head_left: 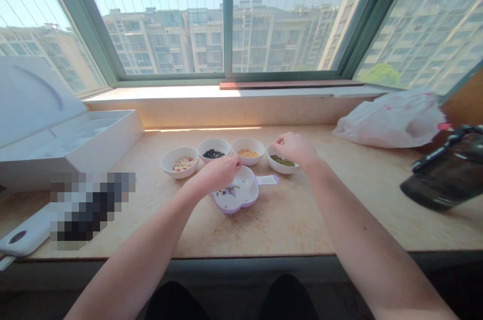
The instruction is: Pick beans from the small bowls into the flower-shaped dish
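My left hand (222,174), fingers pinched together, hovers over the purple-and-white handled dish (247,189), where a few dark and yellowish grains lie. Whatever sits between those fingertips is too small to make out. At the rim of the white bowl of green beans (284,160) is my right hand (292,148), its fingers closed in a pinch whose contents I cannot see. To the left stand a bowl of yellow pieces (248,153), a bowl of black beans (214,153) and a bowl of pale, reddish-flecked pieces (183,163).
An open white box (101,141) stands at the left, with a white board-like item (26,234) and a pixelated patch before it. A tied plastic bag (392,121) and a dark jug (445,174) occupy the right. Windows rise behind the sill (169,92).
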A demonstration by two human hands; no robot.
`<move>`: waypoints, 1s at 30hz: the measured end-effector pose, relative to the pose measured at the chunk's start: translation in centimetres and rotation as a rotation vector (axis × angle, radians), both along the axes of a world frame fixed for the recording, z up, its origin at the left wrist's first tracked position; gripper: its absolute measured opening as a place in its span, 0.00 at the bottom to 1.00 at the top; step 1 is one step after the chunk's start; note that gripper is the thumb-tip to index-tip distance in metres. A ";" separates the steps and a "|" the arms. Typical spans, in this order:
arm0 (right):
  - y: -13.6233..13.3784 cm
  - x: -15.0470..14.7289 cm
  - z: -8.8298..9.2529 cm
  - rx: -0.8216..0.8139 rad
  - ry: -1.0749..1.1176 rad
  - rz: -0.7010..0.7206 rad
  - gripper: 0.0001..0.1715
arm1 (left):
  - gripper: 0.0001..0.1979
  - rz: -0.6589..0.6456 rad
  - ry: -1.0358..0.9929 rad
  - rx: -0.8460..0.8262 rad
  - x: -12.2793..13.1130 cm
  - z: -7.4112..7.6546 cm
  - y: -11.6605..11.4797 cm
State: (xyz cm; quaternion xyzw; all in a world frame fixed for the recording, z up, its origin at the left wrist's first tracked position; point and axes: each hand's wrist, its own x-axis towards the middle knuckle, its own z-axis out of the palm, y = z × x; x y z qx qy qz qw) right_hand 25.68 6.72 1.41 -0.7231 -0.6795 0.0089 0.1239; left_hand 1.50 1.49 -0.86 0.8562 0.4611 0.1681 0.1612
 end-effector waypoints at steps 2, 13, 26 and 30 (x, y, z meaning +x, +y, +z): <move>0.1 0.0 -0.2 0.023 0.013 0.011 0.18 | 0.09 -0.016 -0.317 -0.151 0.0 0.6 0.0; -1.9 -3.6 -0.3 0.228 0.756 0.662 0.19 | 0.13 -0.191 -1.226 -0.867 -0.3 2.0 -0.3; -3.6 -5.9 -1.5 0.404 0.729 0.773 0.10 | 0.13 -0.096 -1.247 -0.853 -0.1 1.3 0.4; -3.5 -5.9 -1.7 0.470 0.676 0.797 0.09 | 0.12 -0.058 -1.244 -0.820 0.0 1.4 0.4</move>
